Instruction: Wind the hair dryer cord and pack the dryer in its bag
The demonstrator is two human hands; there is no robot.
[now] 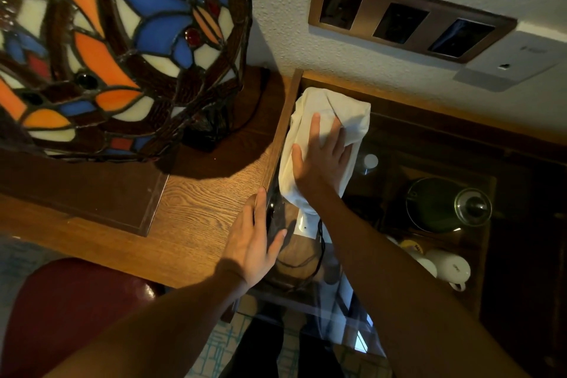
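The white cloth bag lies lengthwise beside the desk's right edge; a dark cord trails from its near end.

— Anything you can read from where you stand?

— Nothing legible. The white wall plate beside the brown switch panel carries a small grey mark near its top, but it is too blurred to make out.

— And lower down, under the glass?

— You have a white mug with a tiny dark mark on its side, and a yellow item just beside it with dark print — both too small to read.
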